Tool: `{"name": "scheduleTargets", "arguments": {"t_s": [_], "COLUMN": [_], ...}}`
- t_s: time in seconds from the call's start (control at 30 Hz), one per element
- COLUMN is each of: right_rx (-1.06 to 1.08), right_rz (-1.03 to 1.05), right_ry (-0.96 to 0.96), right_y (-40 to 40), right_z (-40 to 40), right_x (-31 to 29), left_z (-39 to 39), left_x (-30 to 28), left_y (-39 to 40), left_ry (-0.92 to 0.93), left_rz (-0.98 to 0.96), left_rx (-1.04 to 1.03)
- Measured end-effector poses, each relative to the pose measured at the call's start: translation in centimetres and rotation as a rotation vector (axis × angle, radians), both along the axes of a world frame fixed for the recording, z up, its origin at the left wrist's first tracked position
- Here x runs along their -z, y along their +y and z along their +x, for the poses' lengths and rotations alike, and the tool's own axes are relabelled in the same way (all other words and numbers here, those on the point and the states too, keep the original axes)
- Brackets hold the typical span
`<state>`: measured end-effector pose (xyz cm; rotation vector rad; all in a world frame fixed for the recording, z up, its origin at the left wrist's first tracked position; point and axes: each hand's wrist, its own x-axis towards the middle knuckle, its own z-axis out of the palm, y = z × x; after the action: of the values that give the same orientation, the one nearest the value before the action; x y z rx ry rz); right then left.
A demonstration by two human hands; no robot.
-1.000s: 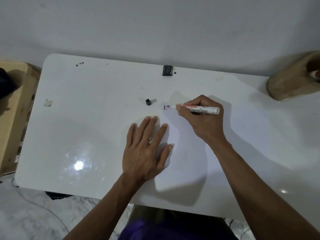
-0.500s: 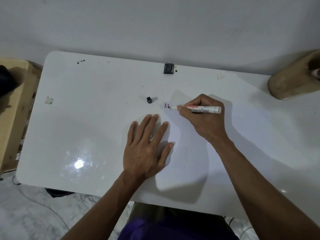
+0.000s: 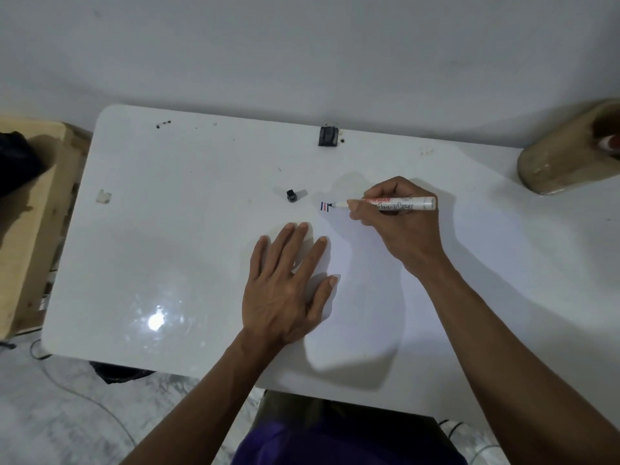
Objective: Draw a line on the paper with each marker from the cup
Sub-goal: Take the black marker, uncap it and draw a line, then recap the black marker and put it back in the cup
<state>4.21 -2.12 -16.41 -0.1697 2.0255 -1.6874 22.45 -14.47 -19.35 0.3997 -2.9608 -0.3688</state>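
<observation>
My right hand [image 3: 399,226] grips a white marker [image 3: 402,203] that lies nearly level, its black tip touching the paper [image 3: 362,283]. Right at the tip stand three short upright lines [image 3: 324,206]: blue, red and black. My left hand [image 3: 285,286] lies flat on the white sheet, fingers spread, holding nothing. A small black marker cap [image 3: 292,196] stands on the table to the left of the lines. The beige cup [image 3: 563,159] lies on its side at the far right edge, with a red-tipped marker [image 3: 609,141] showing in its mouth.
The white table [image 3: 167,246] has rounded corners and a bright glare spot at front left. A black clip [image 3: 327,136] sits at its back edge against the wall. A wooden crate [image 3: 30,209] with a dark object stands to the left. Cables lie on the floor.
The marker tip has drawn a third, black line to the right of the blue and red ones. My left hand has stayed flat on the paper.
</observation>
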Motion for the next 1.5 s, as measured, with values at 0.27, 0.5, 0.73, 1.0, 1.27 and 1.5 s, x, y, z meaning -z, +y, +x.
{"name": "scheduleTargets", "arguments": {"t_s": [0.27, 0.5, 0.73, 1.0, 1.27, 1.5], "right_rx": [0.178, 0.240, 0.306, 0.223, 0.173, 0.192], "right_rz": [-0.302, -0.288, -0.263, -0.241, -0.190, -0.176], "right_ry": [-0.224, -0.217, -0.213, 0.055, 0.081, 0.076], "right_y": [1.4, 3.6, 4.1, 2.9, 2.5, 2.9], "right_z": [-1.2, 1.7, 4.9, 9.2, 13.8, 16.6], "right_x": [-5.3, -7.2, -8.1, -12.6, -13.1, -12.6], "left_z": [-2.1, -7.6, -7.3, -1.6, 3.0, 5.1], "left_x": [-3.8, -5.1, -5.0, -11.4, -13.1, -12.8], "left_y": [-1.3, -4.9, -5.2, -1.5, -0.1, 0.6], "left_ry": [0.108, -0.122, -0.052, 0.176, 0.173, 0.121], "left_rz": [0.446, 0.332, 0.457, 1.699, 1.909, 1.859], "left_rx": [-0.324, -0.319, -0.363, -0.637, -0.584, -0.517]}}
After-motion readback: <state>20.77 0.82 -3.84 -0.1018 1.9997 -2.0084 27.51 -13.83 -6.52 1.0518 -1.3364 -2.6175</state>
